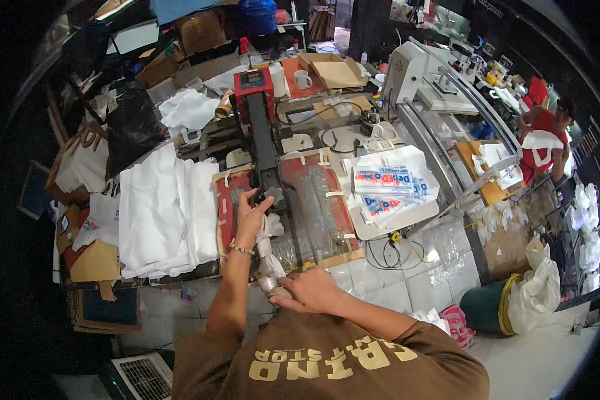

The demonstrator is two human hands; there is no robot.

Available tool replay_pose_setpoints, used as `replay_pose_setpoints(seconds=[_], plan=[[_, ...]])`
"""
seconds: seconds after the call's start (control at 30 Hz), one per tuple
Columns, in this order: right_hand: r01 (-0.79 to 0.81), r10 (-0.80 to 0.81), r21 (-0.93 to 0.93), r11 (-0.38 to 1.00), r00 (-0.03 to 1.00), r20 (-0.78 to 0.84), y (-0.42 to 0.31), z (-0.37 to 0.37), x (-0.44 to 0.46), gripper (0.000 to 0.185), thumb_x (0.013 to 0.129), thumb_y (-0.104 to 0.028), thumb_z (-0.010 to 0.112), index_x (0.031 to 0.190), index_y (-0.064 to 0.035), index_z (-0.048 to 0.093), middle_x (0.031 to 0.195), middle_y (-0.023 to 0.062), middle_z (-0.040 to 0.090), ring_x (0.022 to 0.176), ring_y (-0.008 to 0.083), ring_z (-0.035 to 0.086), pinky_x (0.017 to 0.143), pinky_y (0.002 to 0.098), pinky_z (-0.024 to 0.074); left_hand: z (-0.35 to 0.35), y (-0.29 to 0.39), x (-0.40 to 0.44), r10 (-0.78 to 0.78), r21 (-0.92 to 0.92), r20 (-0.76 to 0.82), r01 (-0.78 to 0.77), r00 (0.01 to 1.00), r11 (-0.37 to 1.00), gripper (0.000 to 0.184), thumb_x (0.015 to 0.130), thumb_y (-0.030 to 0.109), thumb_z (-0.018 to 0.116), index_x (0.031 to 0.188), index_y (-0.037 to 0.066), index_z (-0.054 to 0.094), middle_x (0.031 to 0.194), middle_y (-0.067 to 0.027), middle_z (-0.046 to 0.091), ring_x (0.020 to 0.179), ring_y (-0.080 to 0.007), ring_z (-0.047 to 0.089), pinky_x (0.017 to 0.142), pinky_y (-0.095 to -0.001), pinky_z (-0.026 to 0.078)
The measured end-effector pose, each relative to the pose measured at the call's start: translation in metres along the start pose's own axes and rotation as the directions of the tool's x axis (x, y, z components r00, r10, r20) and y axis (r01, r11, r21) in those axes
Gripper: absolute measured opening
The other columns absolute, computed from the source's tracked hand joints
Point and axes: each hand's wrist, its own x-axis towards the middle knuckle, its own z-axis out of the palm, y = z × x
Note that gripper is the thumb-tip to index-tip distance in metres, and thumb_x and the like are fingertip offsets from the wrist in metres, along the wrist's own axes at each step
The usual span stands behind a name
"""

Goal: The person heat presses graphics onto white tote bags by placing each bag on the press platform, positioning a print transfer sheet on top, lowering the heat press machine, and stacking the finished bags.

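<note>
A heat press with a red head (253, 81) and a long dark arm (263, 143) stands in front of me. My left hand (250, 217) is at the near end of that arm, thumb and index finger apart, the thumb against a dark knob (273, 197). White cloth (268, 243) is wrapped around the press handle (269, 285), whose near end is covered in tape. Around that end my right hand (310, 291) is closed. Beneath the arm lies a taped, clear-covered platen (317, 213) with red edges.
A stack of white fabric (157, 213) is on the left. On the right, printed white bags (393, 183) lie on a pale board, beside a second press (407, 73). A green bin (490, 307) and cables (393, 250) are at lower right. Another person (547, 137) works at far right.
</note>
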Motion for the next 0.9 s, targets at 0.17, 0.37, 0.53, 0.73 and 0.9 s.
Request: replay_pose_setpoints(seconds=[0.17,0.37,0.53,0.73,0.9], plan=[[0.002,-0.002,-0.014,1.000,1.000,0.005,-0.001,-0.001,0.000,0.060,0.098,-0.059,0.045,0.088,-0.0055,0.071,0.066,0.0176,0.066,0.060,0.0374,0.066,0.059,0.0483,0.0527,0.001,0.004,-0.004,0.032,0.095,-0.005,-0.032,0.999,0.995,0.064,0.083,0.030,0.082,0.131,0.001,0.052,0.118,-0.0099,0.061,0.105,-0.0195,0.058,0.092,-0.0320,0.046],[0.000,-0.001,-0.016,1.000,1.000,-0.009,-0.002,-0.001,-0.002,0.060,0.098,-0.058,0.045,0.087,-0.0055,0.071,0.065,0.0176,0.066,0.059,0.0371,0.066,0.058,0.0479,0.0521,0.001,0.006,-0.004,-0.003,0.044,0.035,0.002,0.999,0.999,0.062,0.086,0.031,0.079,0.133,0.001,0.053,0.118,-0.0096,0.063,0.106,-0.0194,0.059,0.093,-0.0332,0.046],[-0.019,0.019,-0.015,1.000,1.000,-0.016,-0.003,0.002,-0.002,0.060,0.098,-0.059,0.046,0.087,-0.0057,0.071,0.064,0.0172,0.066,0.057,0.0368,0.065,0.057,0.0475,0.0517,0.002,0.013,-0.005,0.027,0.090,0.030,-0.029,0.999,0.996,0.056,0.087,0.029,0.078,0.129,0.001,0.055,0.115,-0.0084,0.064,0.102,-0.0165,0.059,0.090,-0.0316,0.047],[-0.015,0.015,-0.008,1.000,1.000,-0.010,-0.005,-0.003,-0.002,0.060,0.098,-0.059,0.045,0.088,-0.0059,0.072,0.065,0.0177,0.066,0.057,0.0370,0.065,0.055,0.0476,0.0513,0.006,0.028,-0.011,0.044,0.123,0.008,-0.045,0.999,0.991,0.048,0.086,0.027,0.079,0.120,0.001,0.056,0.107,-0.0067,0.066,0.096,-0.0138,0.059,0.085,-0.0290,0.047],[-0.012,0.012,-0.009,1.000,1.000,-0.019,-0.004,0.003,-0.003,0.060,0.098,-0.060,0.045,0.091,-0.0067,0.072,0.063,0.0184,0.065,0.056,0.0373,0.066,0.056,0.0479,0.0515,0.001,0.006,0.002,0.018,0.058,0.027,-0.020,0.999,0.998,0.047,0.084,0.025,0.081,0.118,0.001,0.058,0.106,-0.0062,0.066,0.095,-0.0134,0.059,0.085,-0.0282,0.047]])
